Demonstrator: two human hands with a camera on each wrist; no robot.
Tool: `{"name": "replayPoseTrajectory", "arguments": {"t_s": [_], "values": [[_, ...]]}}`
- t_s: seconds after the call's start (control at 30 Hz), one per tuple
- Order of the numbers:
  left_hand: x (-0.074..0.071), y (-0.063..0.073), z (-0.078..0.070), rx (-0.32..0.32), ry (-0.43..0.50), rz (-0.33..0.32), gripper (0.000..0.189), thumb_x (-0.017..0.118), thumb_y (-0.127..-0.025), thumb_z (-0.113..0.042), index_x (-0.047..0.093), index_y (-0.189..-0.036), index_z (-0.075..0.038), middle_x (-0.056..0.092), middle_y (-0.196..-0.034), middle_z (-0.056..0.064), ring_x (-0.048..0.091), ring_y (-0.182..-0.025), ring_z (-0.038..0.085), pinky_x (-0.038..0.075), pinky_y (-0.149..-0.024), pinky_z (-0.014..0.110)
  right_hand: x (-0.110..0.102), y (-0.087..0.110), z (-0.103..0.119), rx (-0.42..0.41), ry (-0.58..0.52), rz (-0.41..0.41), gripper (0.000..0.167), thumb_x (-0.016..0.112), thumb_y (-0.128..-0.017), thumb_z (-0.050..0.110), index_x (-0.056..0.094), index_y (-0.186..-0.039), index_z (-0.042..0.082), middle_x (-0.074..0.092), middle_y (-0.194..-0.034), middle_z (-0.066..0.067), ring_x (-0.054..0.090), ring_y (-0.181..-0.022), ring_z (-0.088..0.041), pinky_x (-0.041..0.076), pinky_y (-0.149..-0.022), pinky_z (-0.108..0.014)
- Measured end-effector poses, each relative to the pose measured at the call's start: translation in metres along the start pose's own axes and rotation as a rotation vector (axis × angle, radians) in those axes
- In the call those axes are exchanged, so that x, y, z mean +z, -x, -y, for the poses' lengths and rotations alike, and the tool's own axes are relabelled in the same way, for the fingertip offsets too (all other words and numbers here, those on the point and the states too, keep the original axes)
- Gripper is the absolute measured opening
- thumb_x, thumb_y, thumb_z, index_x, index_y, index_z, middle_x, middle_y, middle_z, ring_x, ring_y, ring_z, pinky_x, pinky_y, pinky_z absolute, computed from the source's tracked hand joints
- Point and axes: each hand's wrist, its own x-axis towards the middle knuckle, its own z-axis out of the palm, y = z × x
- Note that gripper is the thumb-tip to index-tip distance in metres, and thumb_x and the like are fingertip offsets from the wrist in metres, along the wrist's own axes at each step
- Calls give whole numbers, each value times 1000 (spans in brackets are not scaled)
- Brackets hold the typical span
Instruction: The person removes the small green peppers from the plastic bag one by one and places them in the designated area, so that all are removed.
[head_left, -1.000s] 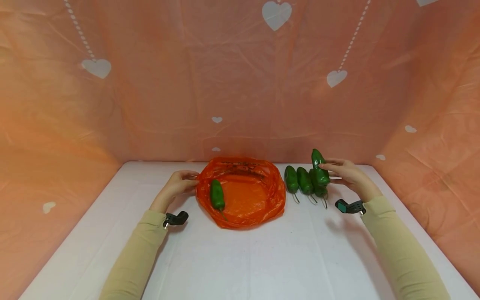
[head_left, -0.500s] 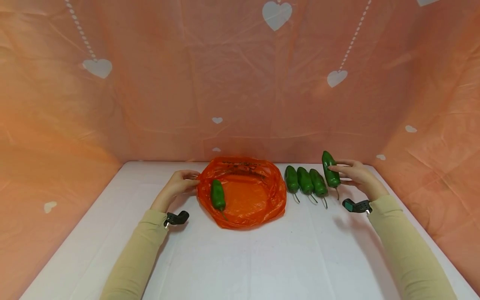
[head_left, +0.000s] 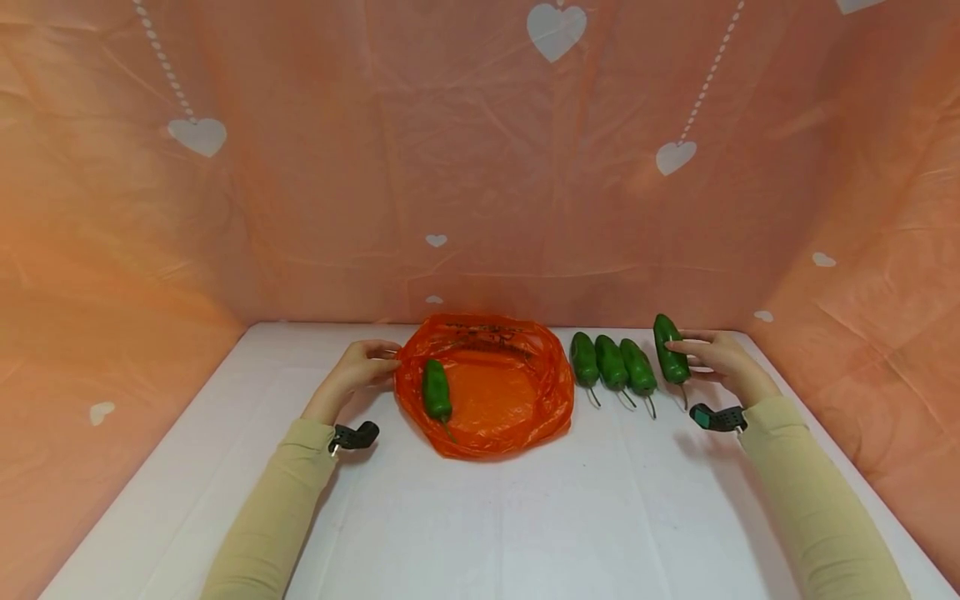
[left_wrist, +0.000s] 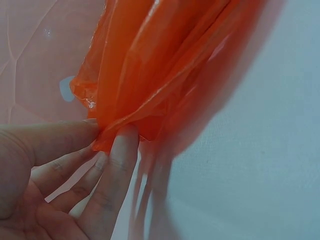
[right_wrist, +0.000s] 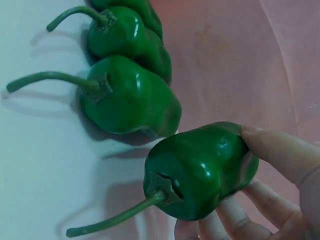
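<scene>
On the table lies an orange plastic bag (head_left: 487, 450), its mouth spread wide, with one green pepper (head_left: 436, 390) inside at the left. My left hand (head_left: 356, 371) pinches the bag's left rim between thumb and fingers, as the left wrist view shows close up. At the right, my right hand (head_left: 720, 360) holds another green pepper (right_wrist: 200, 170) by thumb and fingers, its stem towards me. That pepper is just right of a row of three green peppers (head_left: 637, 367), apart from them in the head view. Whether its underside touches the table is hard to tell.
A white tablecloth (head_left: 480, 525) covers the table. Behind and at both sides hangs a peach curtain (head_left: 480, 167) with white hearts. The row of peppers stands close to the bag's right edge. Each wrist wears a black band with a small device.
My right hand has carried its pepper to the right, off from over the row's end, and then lowered it slightly. My left hand and the bag stay in place.
</scene>
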Motion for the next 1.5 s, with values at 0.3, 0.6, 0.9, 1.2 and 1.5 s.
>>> {"name": "replayPoseTrajectory", "arguments": {"t_s": [0.3, 0.6, 0.9, 1.2, 1.5], "values": [[0, 1, -2, -9, -4, 0, 39, 60, -92, -4, 51, -127, 12, 56, -119, 31, 67, -85, 21, 57, -76, 34, -9, -27, -23, 64, -51, -12, 90, 77, -75, 49, 39, -143, 3, 53, -121, -11, 59, -94, -23, 55, -80, -36], [0, 1, -3, -25, -3, 2, 39, 60, -92, -5, 51, -127, 11, 57, -118, 30, 67, -84, 21, 57, -76, 34, 4, -2, -2, 76, 39, -4, 81, 63, -89, 45, 31, -145, -4, 37, -139, -21, 48, -110, -30, 46, -96, -44], [1, 2, -3, -40, 21, 5, 40, 60, -92, -4, 50, -128, 12, 55, -120, 31, 68, -83, 21, 56, -77, 36, 8, -1, -1, 124, 104, 2, 76, 58, -94, 41, 29, -143, -10, 35, -136, -27, 43, -116, -38, 46, -95, -43], [1, 2, -3, -32, 3, 1, 40, 59, -92, -4, 50, -127, 12, 55, -119, 31, 67, -84, 22, 57, -77, 35, 12, -7, -2, 183, 84, -39, 70, 59, -94, 35, 33, -140, -12, 41, -126, -23, 44, -105, -30, 51, -80, -33], [1, 4, -5, -37, 7, 10, 41, 59, -93, -4, 49, -128, 12, 54, -120, 32, 68, -86, 25, 56, -77, 36, 17, -10, -5, 183, 101, -48, 67, 60, -94, 36, 40, -137, -11, 42, -128, -24, 46, -105, -30, 50, -79, -33]]}}
